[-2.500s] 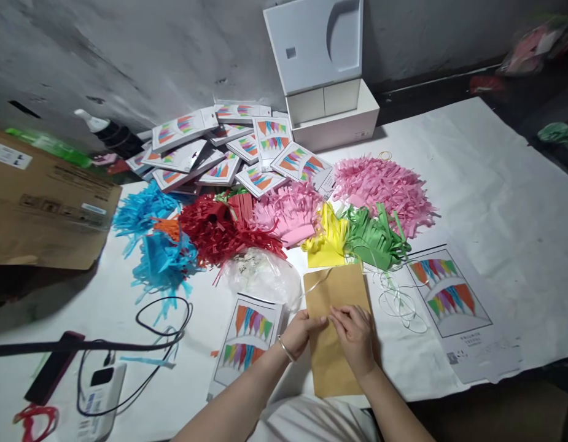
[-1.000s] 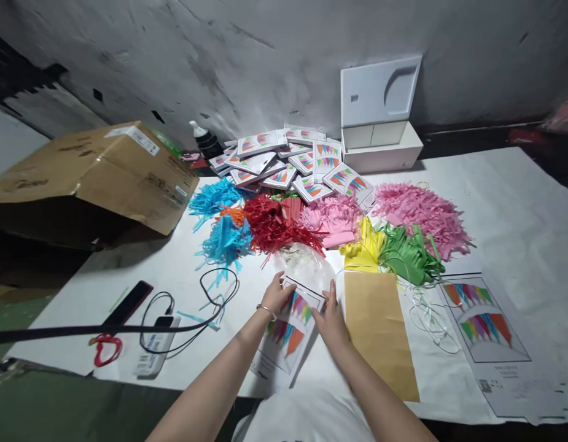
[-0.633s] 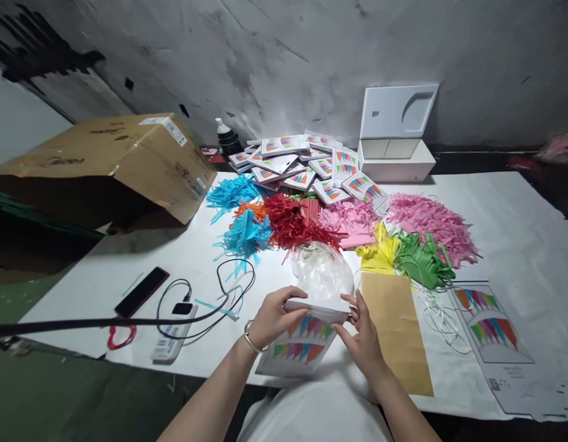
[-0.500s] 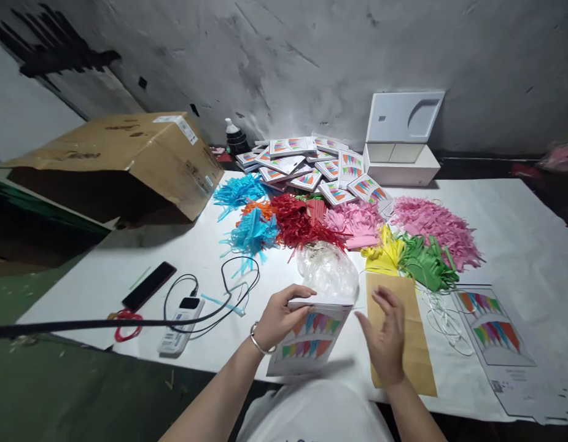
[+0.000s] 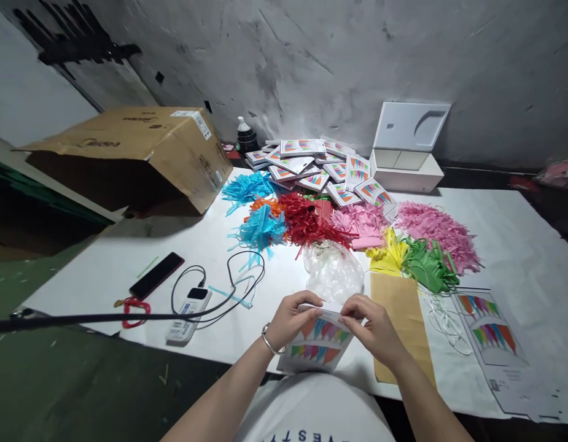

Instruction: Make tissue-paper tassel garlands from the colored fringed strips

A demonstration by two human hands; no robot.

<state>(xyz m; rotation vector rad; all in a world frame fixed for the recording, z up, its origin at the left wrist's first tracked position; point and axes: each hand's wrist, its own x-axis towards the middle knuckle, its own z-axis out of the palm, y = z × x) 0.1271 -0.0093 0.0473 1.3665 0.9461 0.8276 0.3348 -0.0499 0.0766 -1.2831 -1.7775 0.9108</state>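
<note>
Close to my body, at the table's front edge, I hold a white box (image 5: 314,351) printed with colourful tassel garlands. My left hand (image 5: 290,322) pinches its upper left corner, thumb on the printed face and fingers over the top edge. On the upper right corner, my right hand (image 5: 371,325) grips with thumb and fingers closed. Just beyond the box lies a crumpled clear plastic bag (image 5: 334,270). A brown paper envelope (image 5: 401,337) lies flat, partly under my right forearm. Whether the box holds anything is hidden.
Fringed paper tassels in blue (image 5: 260,227), red (image 5: 306,221), pink (image 5: 440,230), yellow (image 5: 389,255) and green (image 5: 428,264) spread across the middle. Behind them are piled printed boxes (image 5: 302,147) and an open white case (image 5: 408,169). Left: a cardboard carton (image 5: 173,159), phone (image 5: 157,275), cabled power bank (image 5: 189,316).
My right hand has moved left from above the envelope and closed on the box's upper right corner. My left hand still holds the upper left. The view has shifted slightly.
</note>
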